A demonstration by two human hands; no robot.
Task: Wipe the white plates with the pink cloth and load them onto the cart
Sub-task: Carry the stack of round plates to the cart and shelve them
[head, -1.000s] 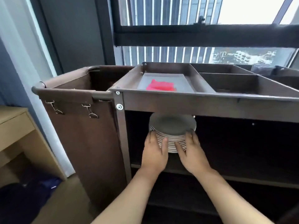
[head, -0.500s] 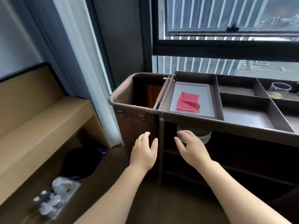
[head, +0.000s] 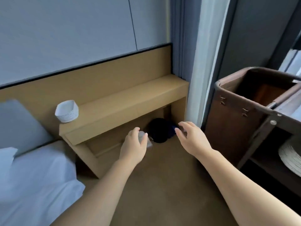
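**Stack released, gaze swung off the cart**

A second earlier both hands gripped the white plates on the cart's lower shelf. Now that stack sat there alone near three o'clock. The left hand and right hand hung loose-fingered and empty at centre. The pink cloth had left view. White dishes waited at nine o'clock on the wooden ledge, probably next.
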